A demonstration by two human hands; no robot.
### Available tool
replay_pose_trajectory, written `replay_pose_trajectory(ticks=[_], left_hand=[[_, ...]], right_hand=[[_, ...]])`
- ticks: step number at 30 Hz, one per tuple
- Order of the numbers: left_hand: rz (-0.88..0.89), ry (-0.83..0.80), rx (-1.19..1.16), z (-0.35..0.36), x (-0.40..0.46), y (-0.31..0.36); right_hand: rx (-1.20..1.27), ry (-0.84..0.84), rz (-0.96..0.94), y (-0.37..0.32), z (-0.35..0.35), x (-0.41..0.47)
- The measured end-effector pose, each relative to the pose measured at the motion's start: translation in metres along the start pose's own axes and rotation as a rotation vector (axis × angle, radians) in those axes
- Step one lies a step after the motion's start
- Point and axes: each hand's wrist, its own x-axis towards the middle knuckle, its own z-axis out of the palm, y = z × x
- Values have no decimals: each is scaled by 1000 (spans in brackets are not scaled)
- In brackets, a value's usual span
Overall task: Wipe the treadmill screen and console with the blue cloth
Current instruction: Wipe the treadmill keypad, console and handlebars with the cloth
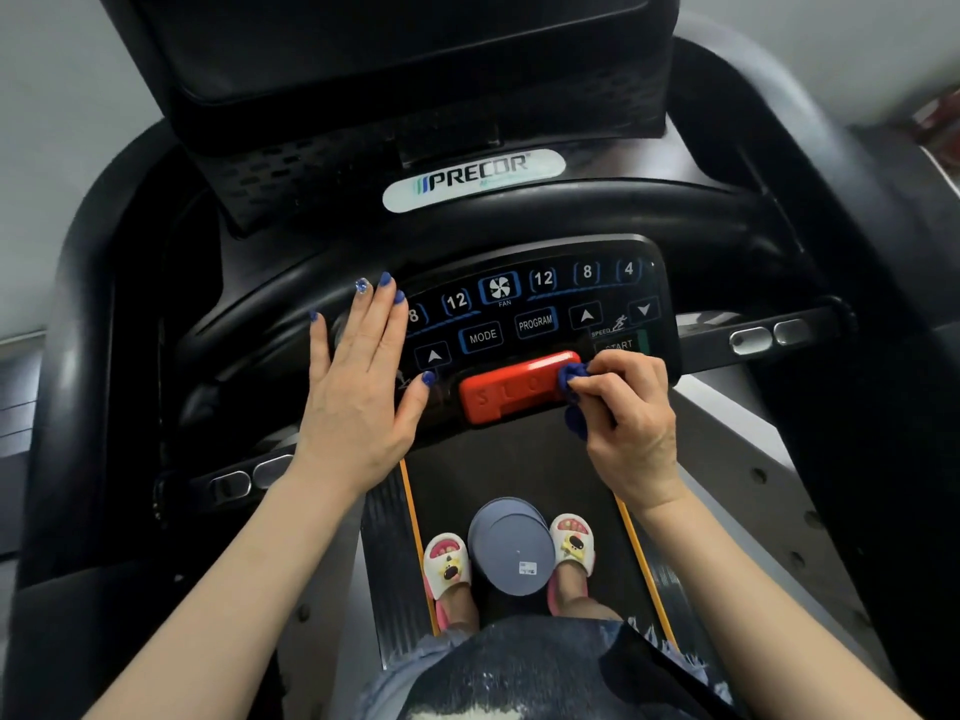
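The right hand (pixel 631 407) pinches the bunched blue cloth (pixel 571 379) against the red stop button (pixel 511 392); the left hand (pixel 358 376) lies flat on the console (pixel 550 304), fingers straight. Hard rubbing could trigger keys.

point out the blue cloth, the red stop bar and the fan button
blue cloth (pixel 570 375), head view, bunched tip at the fingertips
red stop bar (pixel 511 394), head view, middle of its top face
fan button (pixel 500 288), head view, on the fan icon
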Motion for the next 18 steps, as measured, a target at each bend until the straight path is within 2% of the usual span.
replay_pose_trajectory(ticks=[10, 15, 18], left_hand=[[-13, 2, -26, -5, 0, -4], [-35, 1, -11, -3, 0, -11], [-29, 12, -32, -1, 0, -14]], right_hand=[[65, -179, -381, -38, 22, 71], [60, -200, -377, -50, 46, 73], [-64, -145, -305, -50, 46, 66]])
